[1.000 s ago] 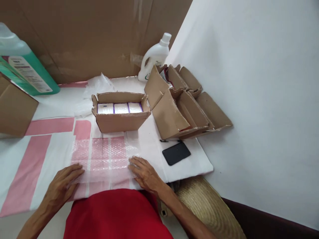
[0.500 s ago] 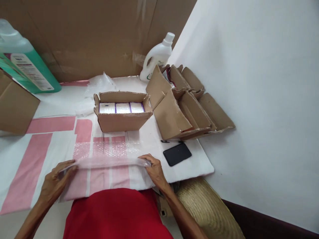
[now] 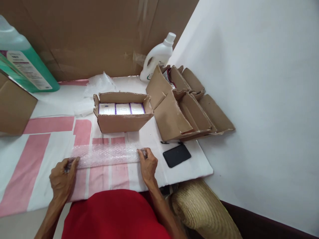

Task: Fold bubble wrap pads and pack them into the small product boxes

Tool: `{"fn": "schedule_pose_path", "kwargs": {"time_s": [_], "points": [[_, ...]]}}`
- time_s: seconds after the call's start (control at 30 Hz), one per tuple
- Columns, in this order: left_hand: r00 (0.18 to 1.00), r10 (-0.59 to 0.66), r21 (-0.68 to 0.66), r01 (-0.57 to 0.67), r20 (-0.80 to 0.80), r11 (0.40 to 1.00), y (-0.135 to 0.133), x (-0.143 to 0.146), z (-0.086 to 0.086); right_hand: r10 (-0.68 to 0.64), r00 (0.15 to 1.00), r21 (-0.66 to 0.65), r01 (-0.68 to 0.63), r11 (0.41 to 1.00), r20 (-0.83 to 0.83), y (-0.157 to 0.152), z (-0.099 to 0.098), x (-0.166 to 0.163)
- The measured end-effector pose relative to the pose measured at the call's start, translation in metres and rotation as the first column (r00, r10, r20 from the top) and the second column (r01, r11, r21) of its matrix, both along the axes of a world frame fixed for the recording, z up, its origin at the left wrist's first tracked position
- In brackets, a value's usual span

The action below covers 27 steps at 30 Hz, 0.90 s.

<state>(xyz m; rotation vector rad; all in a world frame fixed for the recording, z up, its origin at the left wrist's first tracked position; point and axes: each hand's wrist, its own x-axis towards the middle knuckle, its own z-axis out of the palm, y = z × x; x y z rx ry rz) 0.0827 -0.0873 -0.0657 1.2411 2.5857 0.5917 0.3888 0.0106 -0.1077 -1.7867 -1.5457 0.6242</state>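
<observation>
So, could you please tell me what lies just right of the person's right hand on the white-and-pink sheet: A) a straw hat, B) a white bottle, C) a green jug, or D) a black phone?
D: the black phone lies flat on the sheet just right of the right hand, which grips one end of the bubble wrap.

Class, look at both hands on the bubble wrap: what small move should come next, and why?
Probably press the fold flat. The left hand and right hand each pinch an end of the bubble wrap, now doubled into a loose strip.
</observation>
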Motion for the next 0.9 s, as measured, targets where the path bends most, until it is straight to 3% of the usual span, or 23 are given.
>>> {"fn": "schedule_pose_path", "kwargs": {"time_s": [0.1, 0.23, 0.3, 0.33, 0.37, 0.43, 0.47, 0.5, 0.53, 0.67, 0.73, 0.9], "points": [[0.999, 0.006, 0.040, -0.004, -0.035, 0.999, 0.002, 0.002, -0.003, 0.004, 0.997, 0.032, -0.006, 0.999, 0.081, 0.002, -0.005, -0.002], [0.986, 0.024, 0.281, 0.023, -0.164, 0.959, 0.002, 0.013, -0.003, -0.042, 0.986, 0.162, 0.015, 0.987, 0.161, -0.001, 0.009, -0.004], [0.954, -0.040, 0.366, 0.153, -0.299, 0.918, 0.000, 0.028, -0.005, -0.052, 0.977, 0.284, -0.010, 0.959, 0.209, -0.009, 0.019, -0.012], [0.927, -0.153, 0.362, 0.281, -0.343, 0.889, -0.001, 0.037, -0.008, 0.016, 0.971, 0.336, -0.097, 0.937, 0.238, -0.016, 0.023, -0.018], [0.875, -0.316, 0.333, 0.441, -0.367, 0.834, -0.002, 0.047, -0.012, 0.141, 0.952, 0.372, -0.240, 0.897, 0.273, -0.023, 0.025, -0.026], [0.698, -0.609, 0.246, 0.709, -0.376, 0.661, -0.002, 0.064, -0.023, 0.468, 0.808, 0.340, -0.580, 0.740, 0.359, -0.035, 0.026, -0.044], [0.618, -0.689, 0.204, 0.782, -0.378, 0.590, -0.002, 0.072, -0.030, 0.593, 0.703, 0.278, -0.705, 0.652, 0.393, -0.040, 0.024, -0.053], [0.573, -0.726, 0.172, 0.815, -0.380, 0.553, 0.000, 0.077, -0.036, 0.670, 0.615, 0.206, -0.781, 0.589, 0.416, -0.043, 0.021, -0.060], [0.564, -0.732, 0.157, 0.821, -0.382, 0.550, 0.001, 0.081, -0.041, 0.708, 0.562, 0.138, -0.815, 0.564, 0.428, -0.044, 0.018, -0.064], [0.560, -0.745, 0.101, 0.819, -0.362, 0.565, 0.006, 0.082, -0.048, 0.713, 0.533, 0.010, -0.804, 0.594, 0.456, -0.035, 0.006, -0.055], [0.566, -0.742, 0.058, 0.807, -0.360, 0.588, 0.006, 0.075, -0.044, 0.680, 0.558, -0.020, -0.766, 0.642, 0.476, -0.028, 0.000, -0.040], [0.735, -0.591, 0.021, 0.632, -0.333, 0.775, -0.007, 0.034, -0.032, 0.530, 0.666, -0.113, -0.563, 0.819, 0.524, -0.016, -0.010, 0.000]]}}
